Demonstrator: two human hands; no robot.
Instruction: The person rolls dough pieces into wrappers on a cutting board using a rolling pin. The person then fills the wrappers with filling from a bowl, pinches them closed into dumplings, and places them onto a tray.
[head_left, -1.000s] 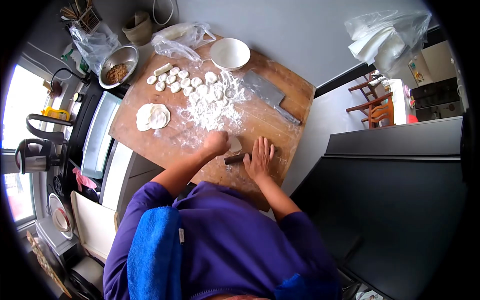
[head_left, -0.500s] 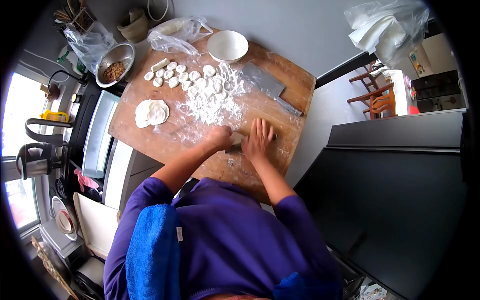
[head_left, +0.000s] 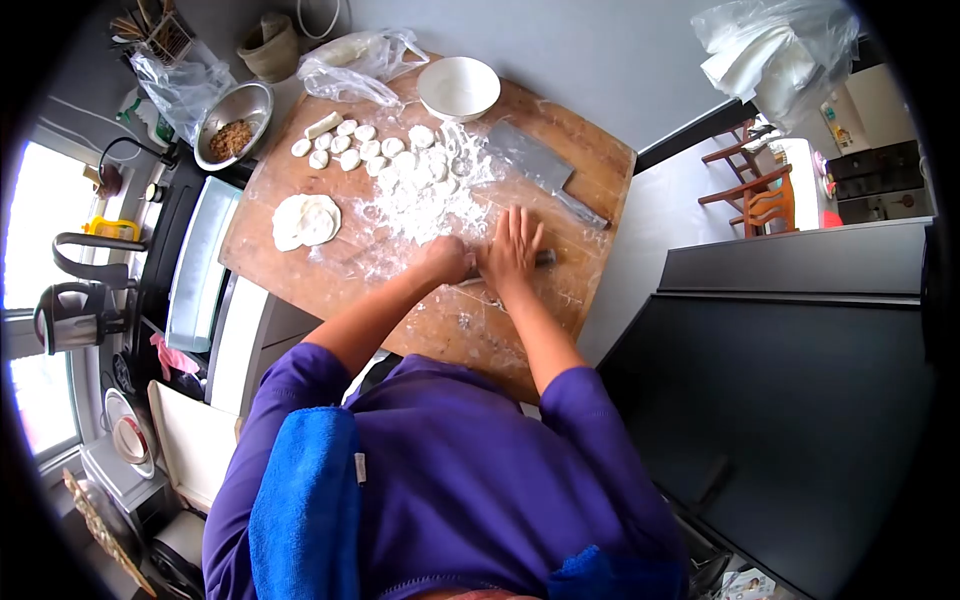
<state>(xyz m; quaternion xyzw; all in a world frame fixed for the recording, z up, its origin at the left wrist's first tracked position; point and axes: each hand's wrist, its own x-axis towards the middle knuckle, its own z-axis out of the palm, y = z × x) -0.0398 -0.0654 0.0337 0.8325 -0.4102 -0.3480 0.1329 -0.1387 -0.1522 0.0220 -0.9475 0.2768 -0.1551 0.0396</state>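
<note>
My right hand (head_left: pixel 510 252) lies flat with fingers spread on a dark rolling pin (head_left: pixel 545 258), whose end shows past the hand. Close beside it, my left hand (head_left: pixel 447 259) is closed at the edge of a dough wrapper, which the hands mostly hide. Loose white flour (head_left: pixel 425 205) lies just beyond them, with several small dough pieces (head_left: pixel 349 160) at its upper left. A stack of flat round wrappers (head_left: pixel 306 221) rests on the left of the wooden board (head_left: pixel 270 190).
A cleaver (head_left: pixel 535 160) lies on the board's right side. A white bowl (head_left: pixel 458 88) and a plastic bag (head_left: pixel 355 68) are at the far edge. A metal bowl of filling (head_left: pixel 233 127) stands at the upper left, above a kettle (head_left: pixel 72 315).
Both hands have moved forward, away from my body, with the rolling pin. My right hand has come closer to my left, and the wrapper is now mostly covered.
</note>
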